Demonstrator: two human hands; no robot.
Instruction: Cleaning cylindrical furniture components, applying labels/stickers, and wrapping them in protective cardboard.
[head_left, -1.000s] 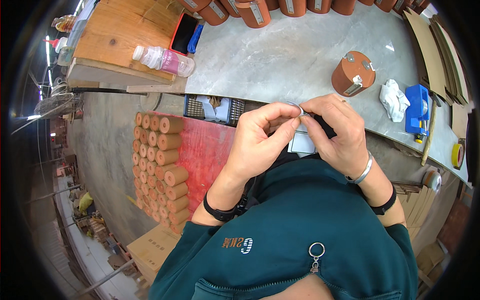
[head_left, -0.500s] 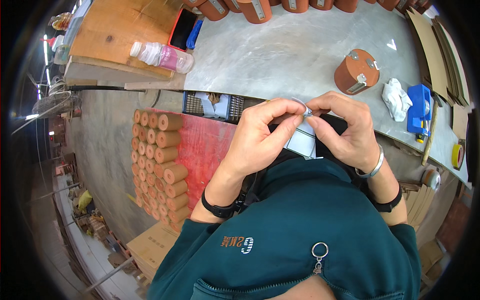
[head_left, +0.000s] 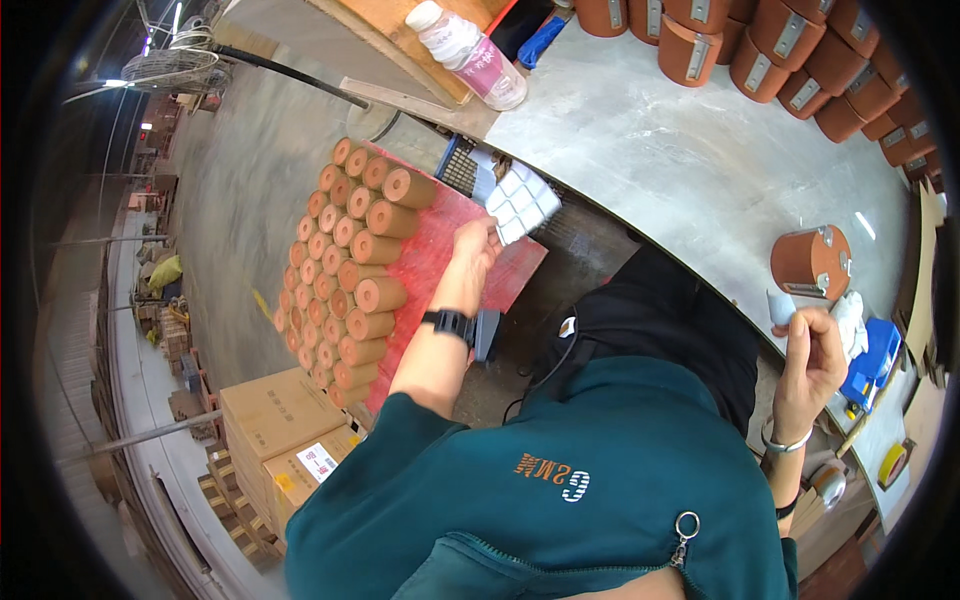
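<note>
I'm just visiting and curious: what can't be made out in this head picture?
- Small white piece pinched in the right hand: too small to tell its kind.
- Left hand fingers at the white label sheet: grip hidden behind the hand.
- Brown cylinders at top: cut off by the picture edge.

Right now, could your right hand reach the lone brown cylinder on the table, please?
Probably yes: the right hand hovers just below the cylinder, with bare table between, though its fingers already pinch a small white piece.

Single head fisheye, looking steeply down, close over torso and workbench (head_left: 680, 170).
</note>
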